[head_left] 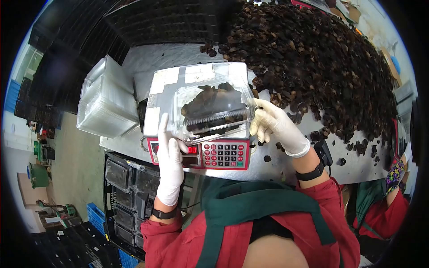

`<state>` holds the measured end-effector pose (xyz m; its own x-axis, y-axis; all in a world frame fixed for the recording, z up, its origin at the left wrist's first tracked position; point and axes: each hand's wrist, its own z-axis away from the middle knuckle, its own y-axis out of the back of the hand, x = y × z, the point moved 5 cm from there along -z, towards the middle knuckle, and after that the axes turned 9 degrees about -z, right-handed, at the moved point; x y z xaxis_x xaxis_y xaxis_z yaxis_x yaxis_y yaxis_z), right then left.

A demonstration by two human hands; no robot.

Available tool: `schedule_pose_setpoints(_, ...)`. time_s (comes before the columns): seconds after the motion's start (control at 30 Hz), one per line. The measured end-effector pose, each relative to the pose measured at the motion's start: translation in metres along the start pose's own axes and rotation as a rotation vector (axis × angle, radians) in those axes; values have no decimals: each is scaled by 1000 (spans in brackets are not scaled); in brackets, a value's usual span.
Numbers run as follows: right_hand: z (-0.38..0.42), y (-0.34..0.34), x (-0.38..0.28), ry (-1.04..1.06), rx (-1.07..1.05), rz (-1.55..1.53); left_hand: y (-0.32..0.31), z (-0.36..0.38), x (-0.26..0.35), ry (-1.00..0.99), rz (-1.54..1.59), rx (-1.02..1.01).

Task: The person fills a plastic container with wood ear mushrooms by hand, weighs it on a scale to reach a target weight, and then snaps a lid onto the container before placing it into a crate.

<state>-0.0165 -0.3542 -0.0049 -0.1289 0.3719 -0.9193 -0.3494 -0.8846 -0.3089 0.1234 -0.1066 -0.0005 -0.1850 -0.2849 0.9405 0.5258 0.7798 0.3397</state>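
Note:
A clear plastic clamshell box (pixel 214 109), lid over dark wood ear mushrooms (pixel 219 99), rests on the plate of a digital scale (pixel 163 87) with a red keypad panel. Both my hands wear white gloves. At the box's front left corner, my left hand (pixel 170 156) has its fingers stretched out along the side, the thumb by the lit display. My right hand (pixel 275 125) grips the box's right edge with bent fingers. Some of its fingertips are tucked from sight.
Loose wood ear mushrooms (pixel 313 62) form a large heap at right on the metal table (pixel 263 165). Stacked clear boxes (pixel 105 105) stand left of the scale. Black crates (pixel 174 22) rise behind; filled boxes (pixel 120 172) sit in a crate below. Another person's sleeve (pixel 389 216) shows at right.

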Motion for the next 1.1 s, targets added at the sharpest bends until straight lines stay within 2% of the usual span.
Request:
schedule_pose_setpoints(0.03,0,0,-2,16,-5,4,5,-1,5,-163,-158,114)
schedule_pose_setpoints(0.07,-2,1,-3,-17,8,14,8,-3,12,-199,-47,176)
schedule_pose_setpoints(0.1,-2,1,-4,-19,2,23,10,-8,12,-197,-42,185)
schedule_pose_setpoints(0.17,-2,4,-7,5,26,93,14,-20,14,-229,-343,245)
schedule_pose_setpoints(0.23,-1,3,-8,12,27,139,17,-32,19,-228,-316,262)
schedule_pose_setpoints(0.3,-1,3,-11,37,50,206,13,-41,31,-416,-475,243)
schedule_pose_setpoints(0.37,0,0,-13,24,52,214,12,-51,34,-438,-565,262)
schedule_pose_setpoints(0.43,0,-2,-12,12,71,264,5,-59,40,-450,-825,171)
schedule_pose_setpoints(0.5,3,-5,-14,6,120,263,3,-63,47,-520,-853,149)
schedule_pose_setpoints(0.57,12,-9,-8,-7,186,248,1,-62,51,-481,-869,90)
schedule_pose_setpoints(0.63,24,-10,-16,288,337,348,9,-53,63,-563,-747,264)
schedule_pose_setpoints(0.67,35,-12,-19,374,372,276,9,-45,81,-640,-760,298)
schedule_pose_setpoints(0.7,45,-14,-20,433,355,413,7,-34,88,-670,-744,367)
schedule_pose_setpoints(0.73,51,-21,-15,443,219,240,-1,-20,96,-668,-659,298)
schedule_pose_setpoints(0.77,64,-17,-3,365,219,110,-16,-2,107,-790,-657,212)
schedule_pose_setpoints(0.8,75,-17,7,299,204,-24,-38,0,112,-719,-608,98)
schedule_pose_setpoints(0.83,62,-51,17,-3,-94,-377,-61,28,109,-866,-585,-281)
schedule_pose_setpoints(0.87,67,-56,27,-24,-45,-416,-79,37,103,-861,-627,-349)
schedule_pose_setpoints(0.9,65,-44,50,-129,-76,-482,-96,39,99,-848,-678,-397)
schedule_pose_setpoints(0.97,72,-19,62,-41,-7,-441,-98,35,92,-769,-552,-431)
schedule_pose_setpoints(1.03,93,21,72,-50,132,-234,-77,24,83,-708,-501,-313)
schedule_pose_setpoints(1.1,122,68,77,129,473,110,-53,3,78,-656,-564,-169)
